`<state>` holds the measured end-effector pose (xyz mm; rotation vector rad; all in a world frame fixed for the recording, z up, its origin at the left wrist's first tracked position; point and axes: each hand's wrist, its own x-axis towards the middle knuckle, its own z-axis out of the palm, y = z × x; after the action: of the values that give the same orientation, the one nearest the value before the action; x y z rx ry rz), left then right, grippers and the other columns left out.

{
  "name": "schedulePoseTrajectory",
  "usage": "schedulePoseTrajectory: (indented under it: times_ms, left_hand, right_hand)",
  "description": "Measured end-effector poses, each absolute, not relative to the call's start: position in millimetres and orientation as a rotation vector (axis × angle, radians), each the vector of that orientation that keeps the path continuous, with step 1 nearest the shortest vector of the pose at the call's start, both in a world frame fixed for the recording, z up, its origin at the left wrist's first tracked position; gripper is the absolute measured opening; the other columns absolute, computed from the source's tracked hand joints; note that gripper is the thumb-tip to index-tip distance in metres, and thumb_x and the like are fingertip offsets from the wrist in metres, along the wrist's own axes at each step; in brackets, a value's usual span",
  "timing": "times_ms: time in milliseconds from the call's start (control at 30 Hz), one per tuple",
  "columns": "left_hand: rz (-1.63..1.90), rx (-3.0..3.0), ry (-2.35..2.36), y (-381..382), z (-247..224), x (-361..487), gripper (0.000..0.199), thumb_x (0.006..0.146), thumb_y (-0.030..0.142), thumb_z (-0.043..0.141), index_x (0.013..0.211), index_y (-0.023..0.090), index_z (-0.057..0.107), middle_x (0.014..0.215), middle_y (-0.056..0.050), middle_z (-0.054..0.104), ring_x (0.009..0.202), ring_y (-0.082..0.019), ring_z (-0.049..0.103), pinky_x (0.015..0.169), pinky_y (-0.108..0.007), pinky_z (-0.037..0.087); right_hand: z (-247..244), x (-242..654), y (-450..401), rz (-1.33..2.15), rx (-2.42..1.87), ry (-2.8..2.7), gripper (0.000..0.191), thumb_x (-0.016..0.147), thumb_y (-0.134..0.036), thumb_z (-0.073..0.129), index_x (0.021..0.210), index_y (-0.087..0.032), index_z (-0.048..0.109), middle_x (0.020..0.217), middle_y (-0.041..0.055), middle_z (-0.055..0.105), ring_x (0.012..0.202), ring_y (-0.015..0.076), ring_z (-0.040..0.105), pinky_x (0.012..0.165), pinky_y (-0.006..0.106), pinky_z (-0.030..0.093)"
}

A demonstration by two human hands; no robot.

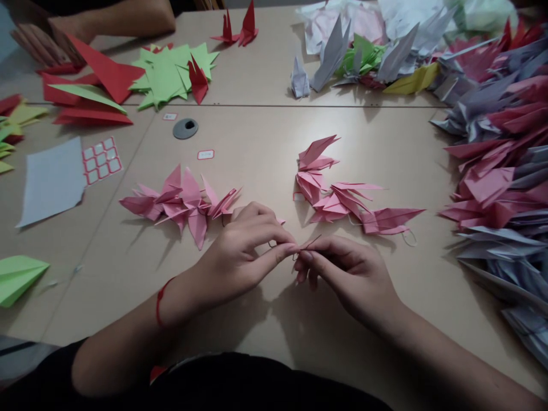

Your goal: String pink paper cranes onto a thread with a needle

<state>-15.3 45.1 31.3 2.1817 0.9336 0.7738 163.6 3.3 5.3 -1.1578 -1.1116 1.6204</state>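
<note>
Over the table, my left hand [250, 245] and my right hand [349, 277] meet, each closed in a pinch on a thin dark thread [311, 242]. A small loop of it hangs between the fingertips, and a loose end points up past my right thumb. Just beyond my left hand lies a row of pink folded paper cranes [188, 200], close together. A second pink group of cranes [336, 200] rests in front of my right hand, with a pale string loop [410, 237] at its near end. Whether the dark thread joins either group is hidden by my fingers.
Grey and pink cranes [492, 188] are heaped along the right side. Green paper pieces [166, 77] and red folded paper [103, 71] lie at the back left, near another person's hands [47, 43]. A white sheet [53, 180] and a label sheet [101, 160] lie at left.
</note>
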Motion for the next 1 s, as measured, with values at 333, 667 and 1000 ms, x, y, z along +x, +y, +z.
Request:
schedulePoseTrajectory:
  times_ms: [333,667,1000]
  left_hand:
    - [0.619,2.127,1.025,41.0,35.2,-17.3,0.01,0.085,0.018,0.058,0.077,0.018,0.063,0.073,0.001,0.061,0.082,-0.013,0.054,0.073,-0.025,0.043]
    - [0.621,1.931,0.975,42.6,39.4,-16.5,0.013,0.083,0.021,0.062,0.072,0.018,0.066,0.073,-0.003,0.063,0.076,-0.014,0.056,0.067,-0.026,0.045]
    - [0.731,2.12,0.848,44.2,33.5,-17.4,0.006,0.084,0.014,0.06,0.087,0.018,0.064,0.075,-0.002,0.064,0.082,-0.014,0.055,0.073,-0.027,0.047]
  right_hand:
    - [6.6,160.7,2.1,1.513,-1.195,-1.213,0.01,0.082,-0.024,0.062,0.077,-0.016,0.065,0.061,0.0008,0.063,0.053,0.0095,0.058,0.047,0.02,0.048]
    - [8.6,163.0,3.0,1.75,-1.114,-1.065,0.011,0.082,-0.026,0.062,0.076,-0.018,0.06,0.057,-0.0025,0.057,0.049,0.0087,0.055,0.047,0.021,0.044]
    - [10.3,163.5,5.1,1.904,-1.071,-0.821,0.016,0.076,-0.031,0.071,0.074,-0.017,0.063,0.057,-0.0017,0.062,0.047,0.0098,0.06,0.042,0.019,0.045]
